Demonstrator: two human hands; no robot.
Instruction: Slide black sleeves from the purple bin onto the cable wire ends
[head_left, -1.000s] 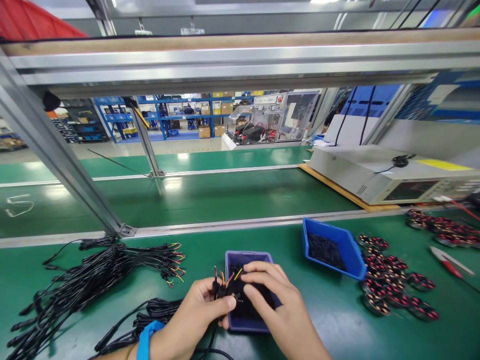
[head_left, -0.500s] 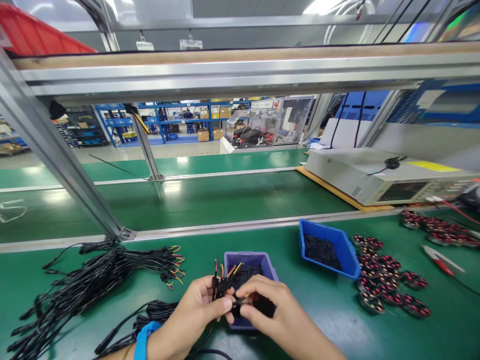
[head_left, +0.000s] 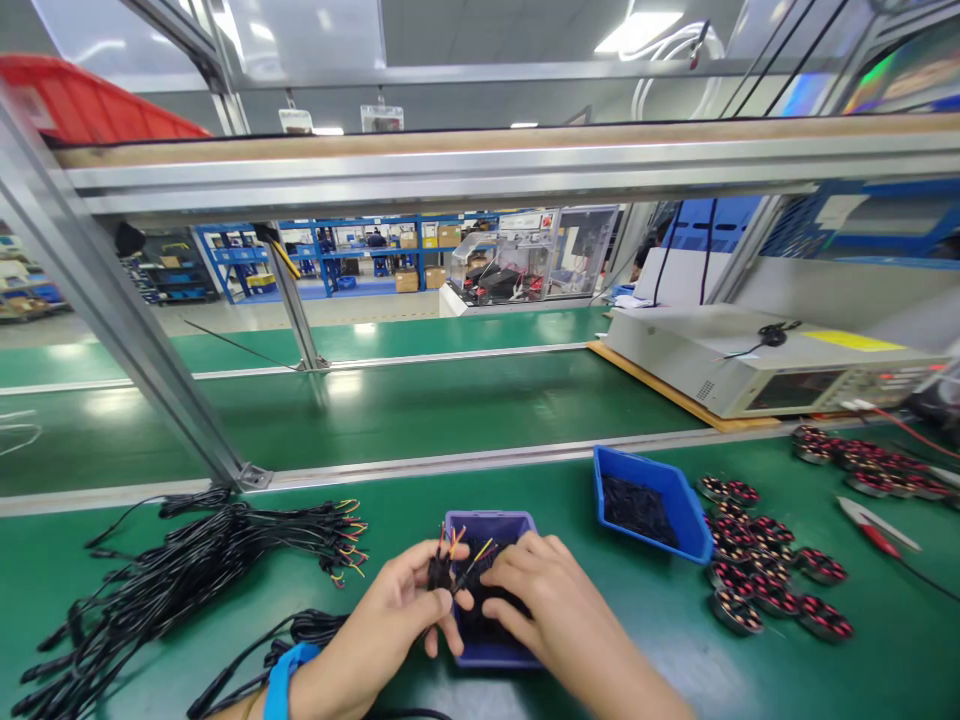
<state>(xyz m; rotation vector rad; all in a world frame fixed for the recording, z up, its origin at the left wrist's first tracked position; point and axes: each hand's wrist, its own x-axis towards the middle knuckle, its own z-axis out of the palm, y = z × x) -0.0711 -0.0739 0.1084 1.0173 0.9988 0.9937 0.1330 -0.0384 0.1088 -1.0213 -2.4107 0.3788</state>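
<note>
My left hand, with a blue band at the wrist, grips several black cable ends whose red and yellow wires point up. My right hand is over the right side of a purple bin, fingers curled down among small black pieces; what its fingertips hold, if anything, is hidden. The held cables are above the bin's left side. More black cables lie beside my left wrist, and a large bundle of black cables with bare coloured ends lies at the left.
A blue bin with black pieces stands right of the purple one. Copper-and-red wound rings lie at the right, near red-handled tweezers. Behind them is a grey instrument. A metal frame post rises at the left.
My right hand has moved off the cable ends, slightly right, with its fingers lower in the purple bin. My left hand still holds the cables. The camera view has tilted up a little.
</note>
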